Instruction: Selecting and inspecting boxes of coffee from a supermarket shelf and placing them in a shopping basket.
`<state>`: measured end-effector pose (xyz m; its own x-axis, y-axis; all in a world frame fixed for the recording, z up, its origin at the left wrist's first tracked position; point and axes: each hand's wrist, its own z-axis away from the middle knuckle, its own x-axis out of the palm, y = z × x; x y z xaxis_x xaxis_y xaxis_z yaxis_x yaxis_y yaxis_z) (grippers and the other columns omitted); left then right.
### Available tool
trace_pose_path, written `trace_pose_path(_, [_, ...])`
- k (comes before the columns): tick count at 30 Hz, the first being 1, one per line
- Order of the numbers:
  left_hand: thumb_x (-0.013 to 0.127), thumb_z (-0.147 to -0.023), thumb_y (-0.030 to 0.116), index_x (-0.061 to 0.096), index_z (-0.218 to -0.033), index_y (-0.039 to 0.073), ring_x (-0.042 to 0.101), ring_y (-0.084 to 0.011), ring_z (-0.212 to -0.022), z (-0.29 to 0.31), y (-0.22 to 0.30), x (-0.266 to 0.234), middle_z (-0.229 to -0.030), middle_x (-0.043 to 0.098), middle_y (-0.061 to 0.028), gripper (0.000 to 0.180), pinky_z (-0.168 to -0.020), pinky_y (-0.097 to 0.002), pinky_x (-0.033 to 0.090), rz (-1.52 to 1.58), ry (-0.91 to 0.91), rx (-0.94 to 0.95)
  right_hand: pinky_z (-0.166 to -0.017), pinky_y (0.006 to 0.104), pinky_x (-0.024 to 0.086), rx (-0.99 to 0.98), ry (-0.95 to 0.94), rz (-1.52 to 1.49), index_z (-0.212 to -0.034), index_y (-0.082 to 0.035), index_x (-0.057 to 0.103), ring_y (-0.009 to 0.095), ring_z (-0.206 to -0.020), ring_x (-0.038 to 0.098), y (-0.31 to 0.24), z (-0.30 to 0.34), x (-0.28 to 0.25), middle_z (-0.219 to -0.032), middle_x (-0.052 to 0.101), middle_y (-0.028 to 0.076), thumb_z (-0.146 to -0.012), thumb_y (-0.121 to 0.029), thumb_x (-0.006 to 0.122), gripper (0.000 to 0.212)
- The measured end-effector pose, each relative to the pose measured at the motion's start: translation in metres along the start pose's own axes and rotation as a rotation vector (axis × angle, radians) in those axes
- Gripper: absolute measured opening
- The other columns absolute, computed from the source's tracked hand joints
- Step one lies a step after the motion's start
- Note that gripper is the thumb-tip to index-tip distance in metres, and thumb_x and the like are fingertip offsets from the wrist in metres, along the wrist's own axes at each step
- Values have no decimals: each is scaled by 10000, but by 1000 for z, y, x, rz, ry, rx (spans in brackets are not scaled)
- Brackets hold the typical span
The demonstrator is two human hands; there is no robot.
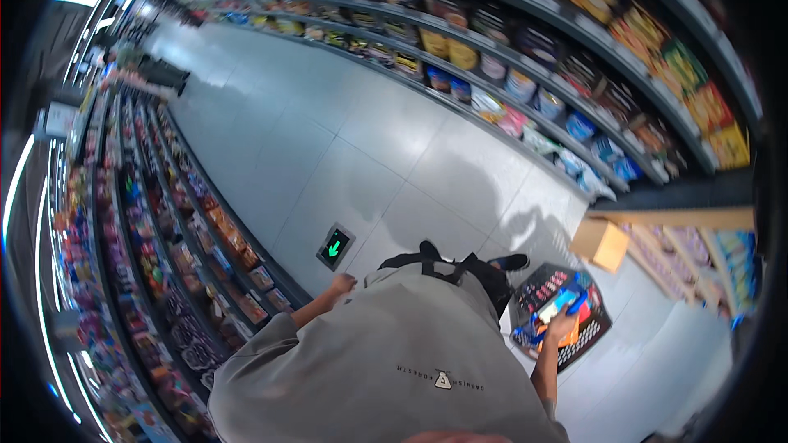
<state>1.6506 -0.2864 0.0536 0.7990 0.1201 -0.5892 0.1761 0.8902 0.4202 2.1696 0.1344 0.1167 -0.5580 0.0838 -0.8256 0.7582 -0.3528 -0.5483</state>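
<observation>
My right hand (561,328), low on the right, is closed round the blue handle (579,305) of a dark shopping basket (593,335). The basket hangs beside my right leg, its side pierced with rows of slots. Inside lie colourful packages, among them an orange one (565,333) and a light blue and white one partly behind the handle. On the other side, my left hand (343,283) hangs away from my body near the lower shelves. Nothing shows in it, but its fingers are too small and blurred to make out clearly.
Shelves of bagged goods (460,53) line the right side of the aisle, and shelves of small packets (222,230) the left. A green arrow sign (333,247) is set in the tiled floor. A wooden display stand (603,244) stands beyond the basket. A person (156,70) is far up the aisle.
</observation>
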Motion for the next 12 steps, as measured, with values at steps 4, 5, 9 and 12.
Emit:
trace_pose_path(4, [610, -803, 187, 689, -839, -12, 628, -231, -599, -5, -88, 20, -697, 659, -128, 217, -552, -365, 500, 227, -82, -242, -755, 482, 474, -81, -20, 177, -1086, 91, 569, 442, -874, 621, -24, -7, 9, -967, 647, 276, -871, -323, 609, 468])
trace_pose_path(5, [581, -792, 180, 683, -769, -29, 606, -225, -549, -11, -79, 19, -646, 645, -123, 234, -513, -362, 484, 525, -19, -496, -768, 483, 472, -35, -86, 125, -1033, 52, 621, 429, -899, 622, -46, 1, 2, -971, 657, 253, -851, -350, 623, 441])
trace_pose_path(9, [579, -798, 152, 676, -813, -61, 619, -224, -603, -17, -20, 7, -727, 655, -152, 234, -519, -348, 493, 527, 49, -365, -716, 471, 546, 164, -71, 188, -959, 143, 633, 392, -829, 675, 12, -33, 31, -907, 666, 285, -787, -467, 673, 635])
trace_pose_path(12, [605, -805, 175, 669, -919, -63, 640, -207, -669, -33, 0, 4, -790, 663, -148, 272, -543, -335, 508, 692, 85, -355, -810, 396, 555, 495, -222, 203, -1093, 150, 580, 333, -920, 674, -46, -17, 37, -1086, 666, 193, -762, -454, 722, 703])
